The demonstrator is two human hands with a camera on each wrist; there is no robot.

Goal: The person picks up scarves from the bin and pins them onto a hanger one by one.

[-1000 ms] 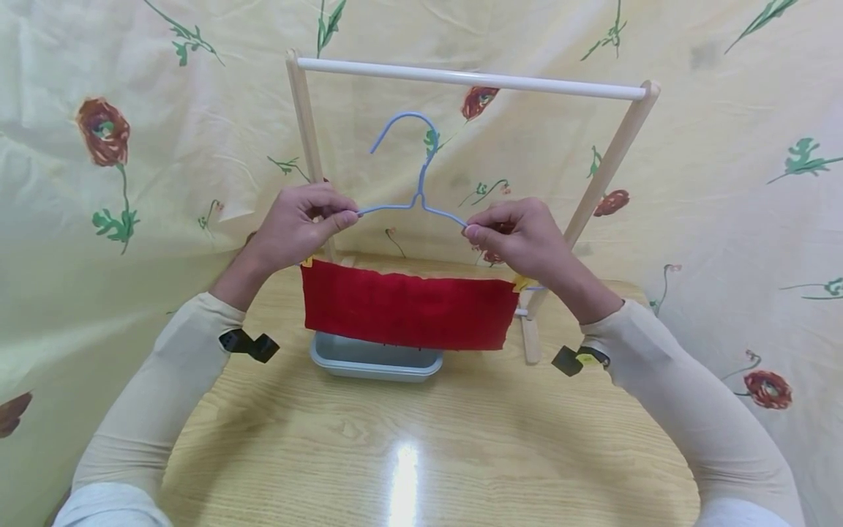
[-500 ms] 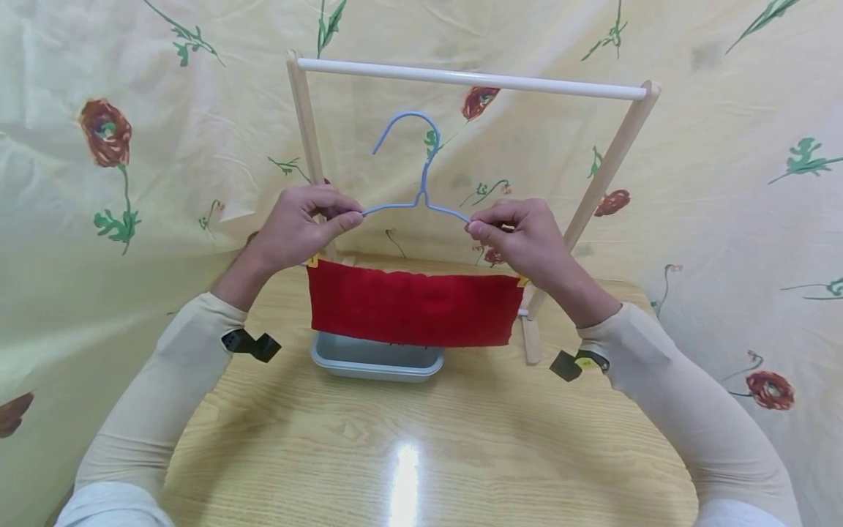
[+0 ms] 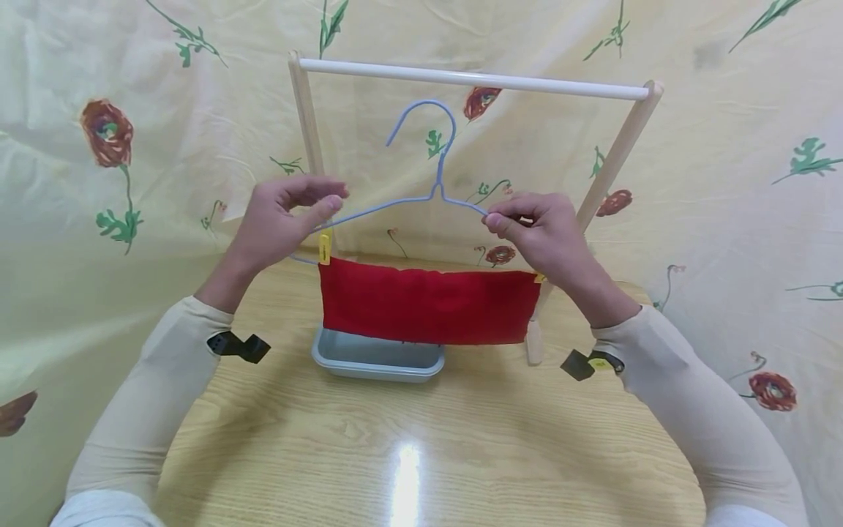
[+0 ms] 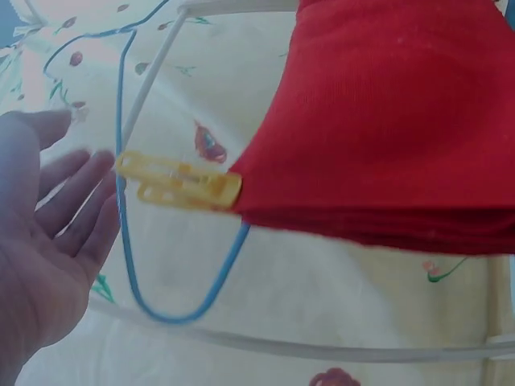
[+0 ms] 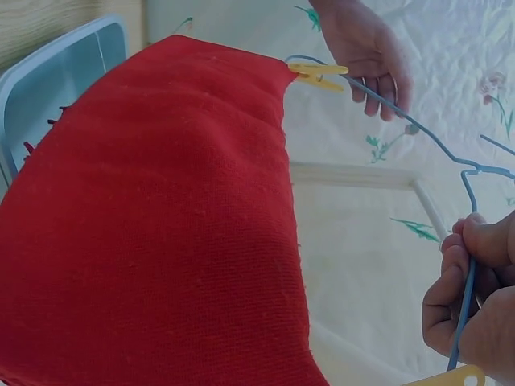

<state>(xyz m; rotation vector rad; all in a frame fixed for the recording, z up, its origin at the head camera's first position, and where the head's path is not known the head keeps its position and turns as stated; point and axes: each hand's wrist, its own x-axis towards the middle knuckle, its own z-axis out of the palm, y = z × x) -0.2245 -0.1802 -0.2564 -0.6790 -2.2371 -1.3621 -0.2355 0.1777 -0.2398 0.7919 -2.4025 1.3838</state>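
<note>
A blue wire hanger (image 3: 439,192) is held up in front of the rack, its hook pointing upward. My right hand (image 3: 536,230) pinches its right shoulder between thumb and curled fingers. Spread loosely, the fingers of my left hand (image 3: 279,219) are off the wire, beside the hanger's left shoulder. Below the hanger hangs a folded red cloth (image 3: 431,306), fixed at its left corner by a yellow clothespin (image 4: 181,181). A second yellow clothespin (image 3: 540,278) shows at the right corner, partly hidden behind my right hand.
A small rack with a white top rail (image 3: 474,75) and wooden side posts (image 3: 619,157) stands behind the hanger. Under the cloth, a light blue tray (image 3: 375,369) sits on the wooden table (image 3: 329,446). Flower-patterned fabric (image 3: 105,293) covers the walls around.
My left hand has let go of the hanger and moved left, its fingers opening. The hanger and cloth, still in my right hand, have shifted to the right, the hook slightly higher.
</note>
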